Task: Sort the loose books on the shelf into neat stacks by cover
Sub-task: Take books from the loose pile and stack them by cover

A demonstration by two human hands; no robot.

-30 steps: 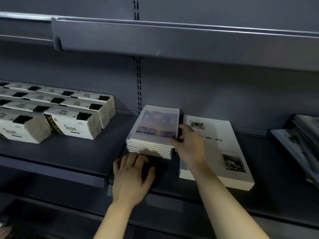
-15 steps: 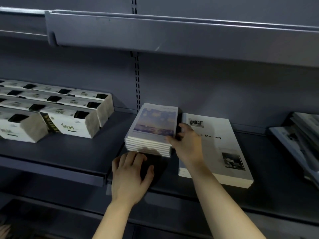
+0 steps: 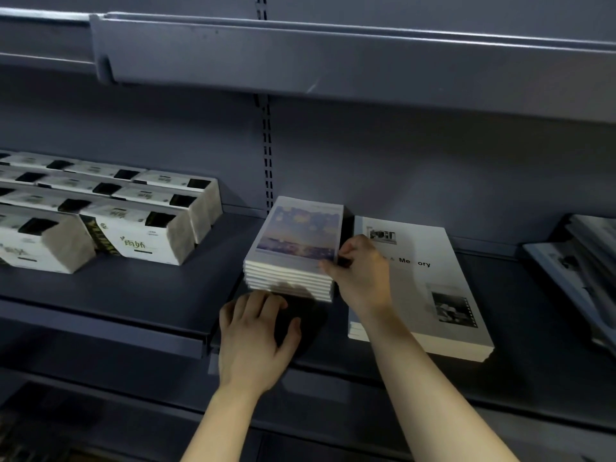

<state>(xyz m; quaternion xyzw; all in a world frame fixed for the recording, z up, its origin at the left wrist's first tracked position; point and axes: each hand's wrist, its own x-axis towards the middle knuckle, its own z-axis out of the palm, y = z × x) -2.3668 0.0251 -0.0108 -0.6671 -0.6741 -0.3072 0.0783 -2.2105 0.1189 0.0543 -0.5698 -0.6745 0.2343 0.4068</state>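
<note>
Centrally, a stack of small books lies flat on a dark grey metal shelf, close to the matt grey back panel. The books are thin rectangular paperbacks with white page edges, and the top cover shows a soft purple sky over water. The right hand grips the stack's near right corner, thumb on the cover and fingers curled against the side. The left hand lies palm down on the shelf in front, fingers loosely together with their tips at the stack's front edge. Just right of the stack sits a pile of larger white books, the top cover smooth with black lettering and a small black-and-white photo. Slanting magazines lie at the far right. Rows of white packs with a dull papery finish and black openings fill the shelf's left part. An upper shelf of smooth grey metal runs overhead
</note>
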